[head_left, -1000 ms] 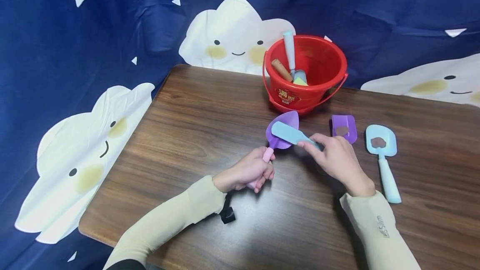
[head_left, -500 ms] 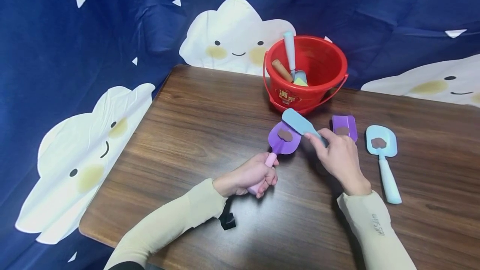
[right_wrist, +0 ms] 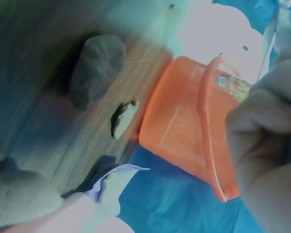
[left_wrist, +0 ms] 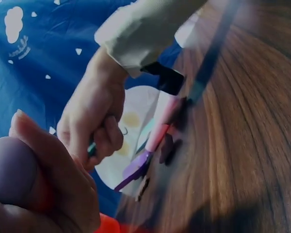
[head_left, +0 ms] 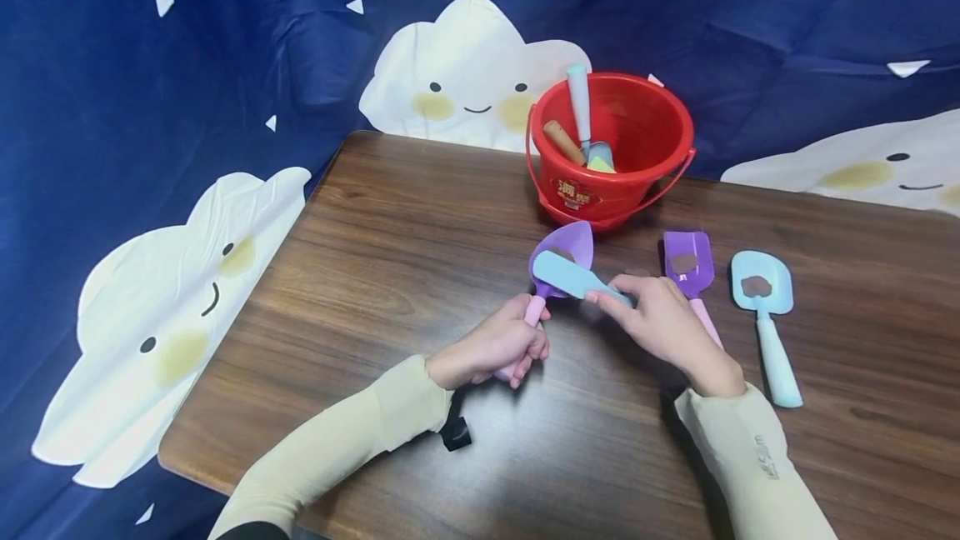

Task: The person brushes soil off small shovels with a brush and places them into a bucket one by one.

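Observation:
In the head view my left hand (head_left: 502, 338) grips the pink handle (head_left: 536, 309) of a purple toy shovel (head_left: 581, 238) with a pointed blade. A brown patch (head_left: 562, 254) shows on that blade. My right hand (head_left: 663, 319) pinches a light blue toy shovel (head_left: 566, 273), its long narrow blade lying across the purple one and partly covering the patch. Fingers hide most of the blue handle. In the left wrist view, the rounded handle end (left_wrist: 12, 167) pokes out of my left fist, with the right hand (left_wrist: 94, 104) beyond.
A red bucket (head_left: 615, 182) with several tools inside stands at the back of the wooden table (head_left: 375, 215). To the right lie a square purple shovel (head_left: 693, 273) and a pale blue shovel (head_left: 778, 357), each with a brown patch. Blue cloth with clouds hangs behind.
The blue blade went to the purple blade's far right edge, baring the brown patch, then came back down-left over it. The purple blade tilted and returned. The square shovel's pink handle now shows.

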{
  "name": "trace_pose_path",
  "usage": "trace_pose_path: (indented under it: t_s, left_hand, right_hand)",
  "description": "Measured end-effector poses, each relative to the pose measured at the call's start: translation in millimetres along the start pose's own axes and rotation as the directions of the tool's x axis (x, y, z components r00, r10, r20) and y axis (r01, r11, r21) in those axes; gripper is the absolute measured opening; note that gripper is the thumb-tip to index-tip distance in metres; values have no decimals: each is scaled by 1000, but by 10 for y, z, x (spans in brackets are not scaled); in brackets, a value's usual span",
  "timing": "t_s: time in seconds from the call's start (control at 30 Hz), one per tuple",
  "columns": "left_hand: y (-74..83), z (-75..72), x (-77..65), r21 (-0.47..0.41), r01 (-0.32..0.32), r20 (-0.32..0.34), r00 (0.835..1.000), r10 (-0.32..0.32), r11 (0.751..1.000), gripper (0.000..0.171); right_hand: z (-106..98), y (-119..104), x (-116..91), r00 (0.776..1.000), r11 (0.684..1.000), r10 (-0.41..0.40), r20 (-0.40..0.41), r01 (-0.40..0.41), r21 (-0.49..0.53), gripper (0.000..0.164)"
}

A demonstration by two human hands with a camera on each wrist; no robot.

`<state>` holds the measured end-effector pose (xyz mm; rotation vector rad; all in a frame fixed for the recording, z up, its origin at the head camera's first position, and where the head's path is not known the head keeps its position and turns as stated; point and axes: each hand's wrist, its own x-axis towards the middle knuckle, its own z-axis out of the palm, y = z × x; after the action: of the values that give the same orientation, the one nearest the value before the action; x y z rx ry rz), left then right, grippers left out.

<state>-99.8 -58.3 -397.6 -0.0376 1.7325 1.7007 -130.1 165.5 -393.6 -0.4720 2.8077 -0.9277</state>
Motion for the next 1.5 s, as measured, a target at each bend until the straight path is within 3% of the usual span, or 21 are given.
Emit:
trace_pose_path:
  t_s: [0.17,0.3,0.43,0.53,0.67,0.83,0.97,1.1,1.2,1.3,1.4,1.5]
  left_hand:
    - [3,2,-9,-10,5,10,1000,-5,1000,58]
    - [17,11,-20,-36,4,11,1000,-4,999,60]
    - [45,21,-39,-60,12,14,1000,-11,998,61]
    - [64,22,-46,-83,19,16,1000,-17,996,60]
    - [82,17,-43,-128,34,21,999,-32,991,63]
    - [75,14,-42,-146,50,36,998,-46,988,68]
    - [64,37,-68,-104,59,69,996,-51,993,66]
    - [88,48,-80,-84,47,62,997,-42,995,65]
    - [96,35,-67,-91,45,49,998,-41,995,66]
    - [92,19,-47,-97,52,42,998,-48,994,68]
    - [90,2,-31,-95,55,29,998,-53,994,69]
    - [84,-8,-27,-85,59,28,998,-57,995,69]
  right_hand:
    - [45,25,-10,988,989,-51,-149,29,-146,34]
    - [100,44,-7,964,979,-103,-247,55,-197,30]
    - [157,60,1,926,970,-152,-345,73,-230,25]
    - [203,73,10,886,962,-199,-419,95,-257,25]
    - [255,83,22,844,960,-222,-488,103,-260,25]
    - [271,104,49,823,969,-197,-534,80,-234,26]
    - [229,144,66,804,985,-150,-576,69,-159,26]
    - [169,136,54,810,998,-57,-584,49,-30,27]
    - [117,94,23,829,998,-29,-559,51,25,26]
    - [52,53,-22,898,996,-60,-436,83,33,22]
    - [-5,19,-55,973,995,-92,-212,98,18,23]
    - [-24,5,-63,992,995,-92,-90,89,-43,28]
